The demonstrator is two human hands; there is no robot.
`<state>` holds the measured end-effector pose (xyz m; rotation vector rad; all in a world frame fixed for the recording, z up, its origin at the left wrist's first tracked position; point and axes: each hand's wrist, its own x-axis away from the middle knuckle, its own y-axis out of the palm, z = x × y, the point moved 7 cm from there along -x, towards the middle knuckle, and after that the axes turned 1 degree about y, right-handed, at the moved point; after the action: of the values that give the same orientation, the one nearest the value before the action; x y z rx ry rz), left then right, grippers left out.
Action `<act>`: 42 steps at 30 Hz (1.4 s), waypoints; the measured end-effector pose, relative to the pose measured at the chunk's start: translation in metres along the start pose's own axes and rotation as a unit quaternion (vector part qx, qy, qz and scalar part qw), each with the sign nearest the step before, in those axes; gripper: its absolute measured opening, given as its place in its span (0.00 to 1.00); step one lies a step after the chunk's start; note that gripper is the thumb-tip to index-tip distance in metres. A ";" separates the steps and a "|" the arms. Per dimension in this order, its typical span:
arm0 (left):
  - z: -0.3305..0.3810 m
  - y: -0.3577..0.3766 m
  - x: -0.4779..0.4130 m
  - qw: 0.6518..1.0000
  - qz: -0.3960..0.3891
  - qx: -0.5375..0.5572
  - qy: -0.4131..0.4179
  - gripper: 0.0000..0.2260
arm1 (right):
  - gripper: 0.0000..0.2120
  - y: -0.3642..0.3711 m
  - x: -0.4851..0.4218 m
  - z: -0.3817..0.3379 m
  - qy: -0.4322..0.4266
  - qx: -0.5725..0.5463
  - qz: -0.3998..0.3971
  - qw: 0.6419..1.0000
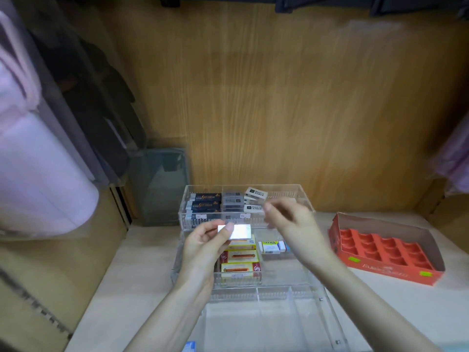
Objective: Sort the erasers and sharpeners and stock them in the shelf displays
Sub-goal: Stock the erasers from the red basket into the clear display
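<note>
Clear acrylic: display case (279, 280). In it, navy boxes (205, 198) are lettered in gold, grey boxes (232, 200) are stocked, white erasers (255, 193) are labelled in black, yellow boxes (239, 256) are banded in red. The held box (239, 231) is seen as white. The tray (380, 271) is coloured orange-red, with green stickers (354, 259). Tan wood grain: back panel (279, 97).

Left grip (203, 241) pinching white eraser (241, 231) over clear tiered display (279, 283), right grip (291, 219) blurred alongside, red tray (385, 275) nearby
</note>
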<state>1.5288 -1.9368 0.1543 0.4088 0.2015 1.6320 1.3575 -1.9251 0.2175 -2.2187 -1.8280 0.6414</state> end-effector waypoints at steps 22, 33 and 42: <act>-0.047 0.023 0.134 0.948 -0.227 -0.204 -0.095 0.02 | 0.07 -0.018 0.152 0.028 0.017 -0.026 -0.051 0.998; -0.083 -0.002 0.121 0.701 -0.159 -0.632 0.288 0.15 | 0.14 -0.036 0.131 0.097 -0.035 0.325 -0.085 0.941; -0.101 -0.022 0.114 0.693 -0.144 -0.622 0.336 0.18 | 0.12 -0.029 0.119 0.104 -0.019 0.433 -0.111 0.894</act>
<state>1.5047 -1.8105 0.0701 -1.2328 -0.3165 1.1862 1.3024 -1.8165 0.1129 -1.3895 -1.3598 1.1618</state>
